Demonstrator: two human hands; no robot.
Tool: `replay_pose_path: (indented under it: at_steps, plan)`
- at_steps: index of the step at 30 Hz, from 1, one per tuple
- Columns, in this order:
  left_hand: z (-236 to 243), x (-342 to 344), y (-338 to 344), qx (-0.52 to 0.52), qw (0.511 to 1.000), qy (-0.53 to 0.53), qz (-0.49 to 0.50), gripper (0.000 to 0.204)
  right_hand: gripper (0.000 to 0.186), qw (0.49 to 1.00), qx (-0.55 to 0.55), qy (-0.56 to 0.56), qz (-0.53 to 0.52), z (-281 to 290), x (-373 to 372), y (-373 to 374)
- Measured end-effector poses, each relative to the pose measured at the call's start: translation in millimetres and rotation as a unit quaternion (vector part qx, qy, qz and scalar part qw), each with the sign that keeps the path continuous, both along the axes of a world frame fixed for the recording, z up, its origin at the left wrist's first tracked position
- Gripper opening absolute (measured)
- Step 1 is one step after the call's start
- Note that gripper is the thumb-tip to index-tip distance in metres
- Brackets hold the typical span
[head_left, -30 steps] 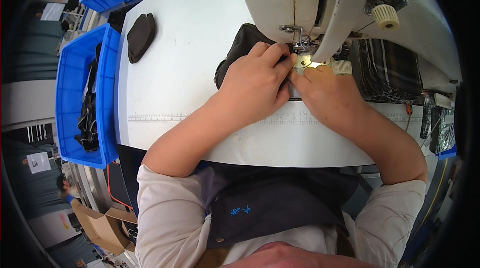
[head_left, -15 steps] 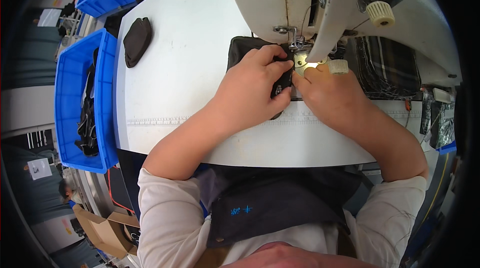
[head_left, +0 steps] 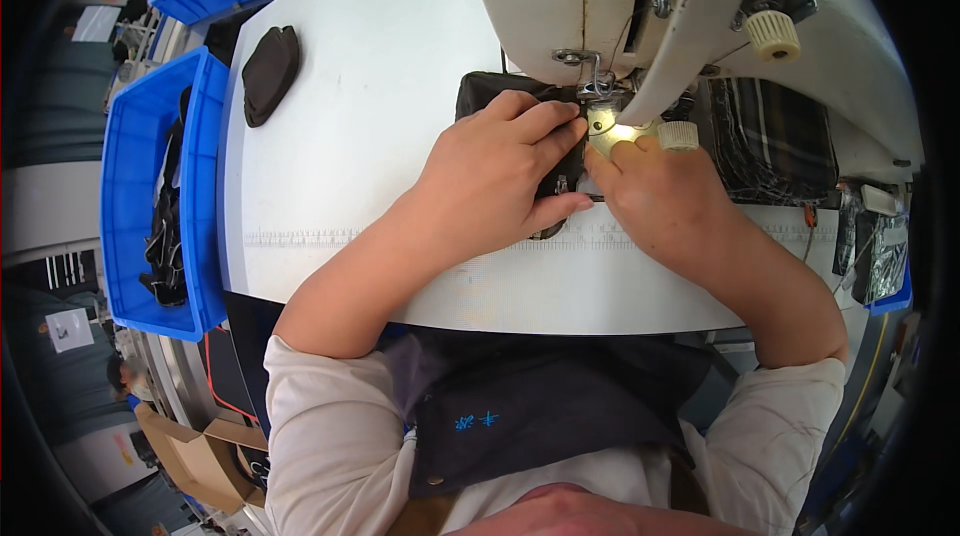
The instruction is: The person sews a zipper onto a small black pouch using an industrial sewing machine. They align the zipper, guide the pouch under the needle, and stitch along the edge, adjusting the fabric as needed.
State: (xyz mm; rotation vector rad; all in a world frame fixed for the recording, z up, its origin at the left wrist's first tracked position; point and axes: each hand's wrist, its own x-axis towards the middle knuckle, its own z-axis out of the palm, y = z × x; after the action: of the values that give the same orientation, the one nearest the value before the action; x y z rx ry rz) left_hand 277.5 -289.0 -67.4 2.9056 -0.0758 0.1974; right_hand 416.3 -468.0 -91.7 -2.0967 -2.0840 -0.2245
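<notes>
- Pressing from above, the left hand (head_left: 500,161) lays its fingers on a dark fabric piece (head_left: 478,88) at centre, thumb stretched apart; whether it also grips, I cannot tell.
- The right hand (head_left: 665,191) has curled fingers, index finger at the piece's right edge; I cannot tell if they pinch.
- The piece lies beside the presser foot (head_left: 597,91), not yet put away; finished and remaining stitching are hidden by the hands and sewing machine (head_left: 540,6).
- Right of centre, a dark cloth stack (head_left: 775,141) lies partly behind the machine.
- Upper left, a small dark pouch (head_left: 271,76) lies apart.
- Far left, a blue bin (head_left: 207,206) holds dark pieces.
</notes>
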Motion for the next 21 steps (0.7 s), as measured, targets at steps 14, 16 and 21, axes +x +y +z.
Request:
replay_pose_path:
  at_steps: [14, 16, 21]
  plan:
    - [-9, 3, -3, -0.003, 1.000, -0.016, 0.023, 0.073, 0.027, 1.000, 0.001, 0.001, -0.020, 1, 3, 1]
    - [-7, 0, -4, -0.014, 1.000, 0.000, 0.026, 0.077, 0.026, 1.000, -0.008, 0.010, -0.010, 1, 1, 1]
    - [-2, -9, -8, -0.046, 0.998, 0.030, 0.024, 0.077, 0.021, 0.998, -0.012, 0.013, 0.055, 4, -13, -7]
